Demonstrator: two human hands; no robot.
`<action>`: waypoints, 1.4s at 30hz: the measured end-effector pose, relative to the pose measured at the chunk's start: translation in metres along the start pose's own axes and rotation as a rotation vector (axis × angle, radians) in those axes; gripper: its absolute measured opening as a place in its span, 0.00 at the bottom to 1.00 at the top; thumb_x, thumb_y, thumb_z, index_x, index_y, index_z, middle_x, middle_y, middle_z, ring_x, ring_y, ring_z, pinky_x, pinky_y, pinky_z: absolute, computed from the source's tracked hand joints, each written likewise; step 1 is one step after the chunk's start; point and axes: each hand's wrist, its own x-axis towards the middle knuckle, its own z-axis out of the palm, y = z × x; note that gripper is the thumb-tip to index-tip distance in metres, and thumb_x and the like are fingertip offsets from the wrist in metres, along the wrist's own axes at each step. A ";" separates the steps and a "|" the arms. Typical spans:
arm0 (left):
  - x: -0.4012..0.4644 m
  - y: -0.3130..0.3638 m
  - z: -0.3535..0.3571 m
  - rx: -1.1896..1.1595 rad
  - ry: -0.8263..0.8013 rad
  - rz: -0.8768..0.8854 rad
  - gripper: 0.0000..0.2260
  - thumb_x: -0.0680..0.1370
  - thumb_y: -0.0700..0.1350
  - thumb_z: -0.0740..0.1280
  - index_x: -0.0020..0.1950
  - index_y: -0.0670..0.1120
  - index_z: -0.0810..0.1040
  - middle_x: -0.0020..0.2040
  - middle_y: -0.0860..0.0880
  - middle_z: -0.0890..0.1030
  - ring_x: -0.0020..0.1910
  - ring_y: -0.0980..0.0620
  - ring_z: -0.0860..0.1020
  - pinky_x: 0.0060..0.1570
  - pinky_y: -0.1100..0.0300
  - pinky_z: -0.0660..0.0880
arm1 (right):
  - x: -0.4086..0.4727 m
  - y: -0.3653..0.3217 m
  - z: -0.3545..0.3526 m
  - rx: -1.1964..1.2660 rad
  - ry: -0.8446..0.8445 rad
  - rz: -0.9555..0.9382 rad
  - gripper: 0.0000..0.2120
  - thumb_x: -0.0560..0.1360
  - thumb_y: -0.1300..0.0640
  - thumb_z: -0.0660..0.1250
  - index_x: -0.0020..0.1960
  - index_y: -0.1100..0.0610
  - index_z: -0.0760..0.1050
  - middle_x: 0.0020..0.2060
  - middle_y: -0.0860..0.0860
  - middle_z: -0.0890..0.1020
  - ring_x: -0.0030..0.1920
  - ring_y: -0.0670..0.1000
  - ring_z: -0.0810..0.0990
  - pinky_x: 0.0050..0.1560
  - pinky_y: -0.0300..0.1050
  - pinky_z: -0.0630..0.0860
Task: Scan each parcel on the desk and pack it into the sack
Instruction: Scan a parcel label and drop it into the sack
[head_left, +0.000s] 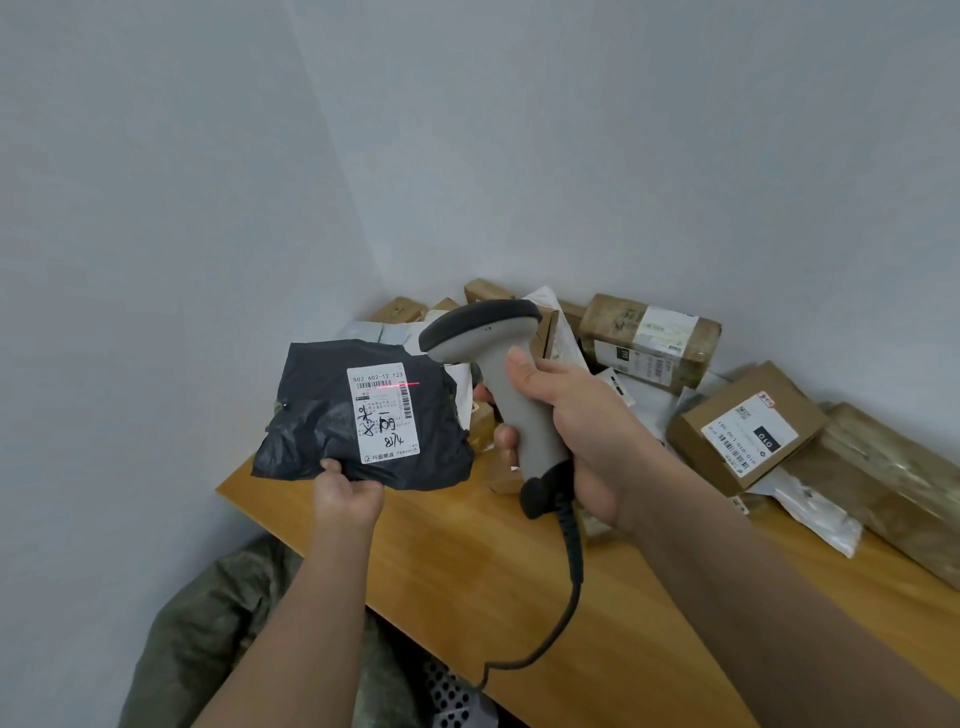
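My left hand (347, 496) pinches the bottom edge of a black plastic parcel (311, 415) and holds it up above the desk's left corner. Its white label (384, 415) faces me, and a red laser line crosses the barcode near the label's top. My right hand (576, 431) grips the handle of a grey barcode scanner (498, 374), whose dark head points at the label. The scanner's black cable (571, 582) hangs down over the desk's front edge. A green woven sack (218, 623) lies on the floor below the desk's left end.
The wooden desk (467, 561) fills a wall corner. Several brown boxes and white mailers are heaped at its back and right, among them a labelled carton (743, 431) and a taped box (649, 338). A perforated metal piece (452, 696) sits under the desk.
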 end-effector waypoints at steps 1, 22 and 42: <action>0.002 0.001 -0.001 -0.001 0.004 -0.001 0.18 0.85 0.51 0.53 0.69 0.44 0.71 0.67 0.42 0.76 0.66 0.42 0.74 0.68 0.43 0.68 | -0.002 0.000 0.001 -0.001 0.005 -0.003 0.15 0.82 0.51 0.61 0.60 0.60 0.74 0.48 0.55 0.78 0.29 0.48 0.73 0.32 0.42 0.73; -0.016 0.085 -0.094 -0.043 0.199 0.128 0.17 0.85 0.50 0.52 0.66 0.43 0.73 0.69 0.43 0.74 0.69 0.43 0.71 0.69 0.44 0.66 | 0.020 0.054 0.080 -0.064 -0.095 0.115 0.14 0.83 0.50 0.59 0.60 0.59 0.74 0.47 0.54 0.79 0.30 0.48 0.73 0.34 0.43 0.73; 0.041 0.093 -0.314 0.491 0.742 -0.126 0.18 0.79 0.38 0.59 0.69 0.39 0.71 0.63 0.39 0.76 0.60 0.39 0.75 0.52 0.48 0.74 | 0.088 0.165 0.064 -0.202 0.111 0.243 0.12 0.82 0.51 0.60 0.59 0.57 0.75 0.48 0.57 0.77 0.31 0.49 0.74 0.36 0.47 0.73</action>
